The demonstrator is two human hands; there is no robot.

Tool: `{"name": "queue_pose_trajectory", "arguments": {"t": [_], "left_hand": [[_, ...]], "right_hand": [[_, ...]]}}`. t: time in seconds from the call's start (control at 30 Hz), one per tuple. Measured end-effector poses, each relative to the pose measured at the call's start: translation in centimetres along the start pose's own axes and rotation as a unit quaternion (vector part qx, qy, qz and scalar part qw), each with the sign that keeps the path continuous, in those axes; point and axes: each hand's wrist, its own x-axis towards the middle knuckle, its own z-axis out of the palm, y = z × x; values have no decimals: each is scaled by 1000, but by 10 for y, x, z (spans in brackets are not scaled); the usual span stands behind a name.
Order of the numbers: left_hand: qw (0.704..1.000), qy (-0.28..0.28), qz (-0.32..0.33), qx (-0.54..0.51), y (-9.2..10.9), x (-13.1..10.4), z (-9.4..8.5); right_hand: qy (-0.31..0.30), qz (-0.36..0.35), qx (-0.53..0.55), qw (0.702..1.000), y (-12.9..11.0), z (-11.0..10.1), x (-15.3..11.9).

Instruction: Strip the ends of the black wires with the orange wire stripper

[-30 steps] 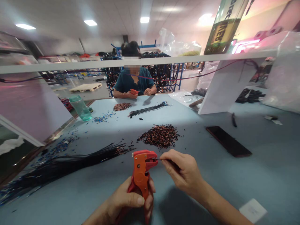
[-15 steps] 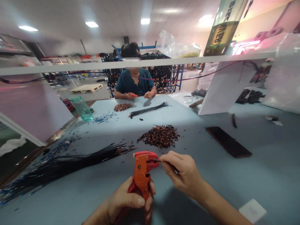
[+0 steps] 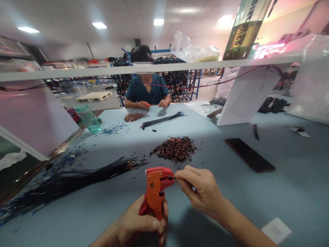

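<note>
My left hand (image 3: 145,219) is wrapped around the handles of an orange and red wire stripper (image 3: 155,190), held upright above the table. Its jaws point right, toward my right hand (image 3: 199,187). Thumb and forefinger of that hand pinch a thin dark wire (image 3: 175,177), whose end sits in the jaws; most of it is hidden by the fingers. Beyond the tool lies a pile of short black and copper-coloured offcuts (image 3: 174,149). A long bundle of black wires (image 3: 84,181) stretches across the table on the left, its copper-looking ends near the stripper.
A phone (image 3: 250,154) and a white paper piece (image 3: 277,230) lie to the right. A green plastic cup (image 3: 88,119) stands at the left edge, near scattered blue bits (image 3: 113,129). Opposite sits a co-worker (image 3: 147,91) behind another wire bundle (image 3: 163,120). A shelf (image 3: 180,67) crosses above.
The view has shifted very slightly. Both hands, the wire stripper and the wire keep nearly the same pose.
</note>
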Motion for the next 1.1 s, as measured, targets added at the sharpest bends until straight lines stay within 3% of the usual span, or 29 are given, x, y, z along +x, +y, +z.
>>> {"name": "queue_pose_trajectory", "arguments": {"t": [1.1], "left_hand": [[998,48,3,33,-10,4,8]], "right_hand": [[-4,-2,-3,1000,-1,2,-3]]}}
